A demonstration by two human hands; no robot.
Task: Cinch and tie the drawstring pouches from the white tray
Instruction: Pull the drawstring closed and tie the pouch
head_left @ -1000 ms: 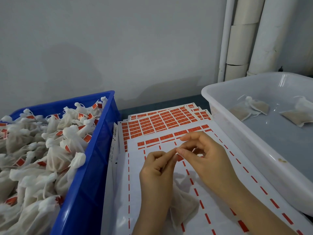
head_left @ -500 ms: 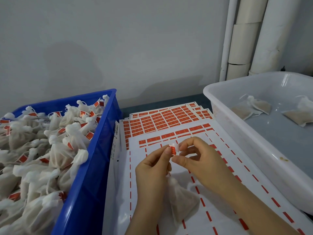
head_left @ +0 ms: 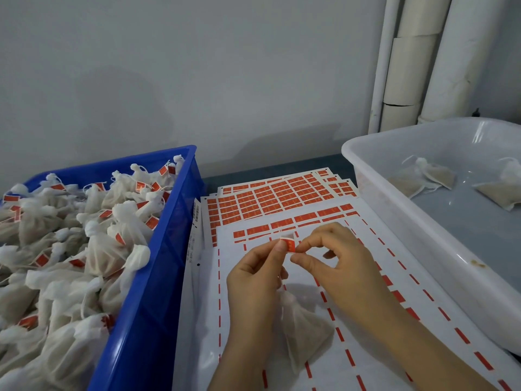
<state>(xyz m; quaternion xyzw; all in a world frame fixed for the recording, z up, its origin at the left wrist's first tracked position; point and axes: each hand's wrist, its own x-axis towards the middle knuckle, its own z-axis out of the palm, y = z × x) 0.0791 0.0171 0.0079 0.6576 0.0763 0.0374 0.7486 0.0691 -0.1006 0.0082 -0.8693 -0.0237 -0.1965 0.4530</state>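
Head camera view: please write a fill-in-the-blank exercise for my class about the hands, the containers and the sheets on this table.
1. The left hand and the right hand pinch a small ____ sticker between them.
2. The crate heaped with tied pouches is coloured ____.
3. The white tray stands on the person's ____ side.
4. The sticker sheets lie between the crate and the white ____.
Missing words: red; blue; right; tray.
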